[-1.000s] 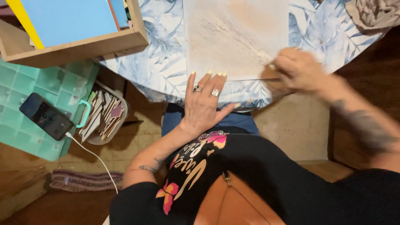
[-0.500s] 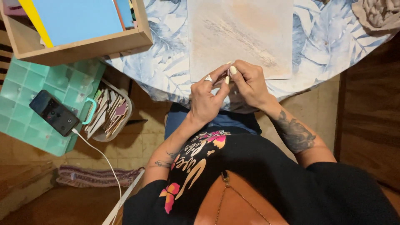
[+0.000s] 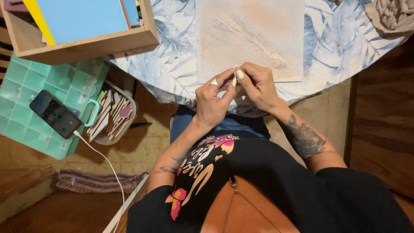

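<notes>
My left hand, with a ring on one finger, and my right hand meet at the near edge of the table. Their fingertips pinch a small pale piece between them; it is too small to tell what it is. Both hands hover over the near edge of a pale, smudged rectangular board, which lies on a tablecloth printed with blue leaves. My tattooed right forearm comes in from the lower right.
A wooden box holding blue and yellow sheets stands at the table's left. Beside the table are a teal compartment organiser with a phone on a white cable, and a tub of flat pieces. A knitted beige cloth lies top right.
My left hand lifted off the board and my right hand came in from the board's right edge. The two hands now meet at the near edge, fingertips together.
</notes>
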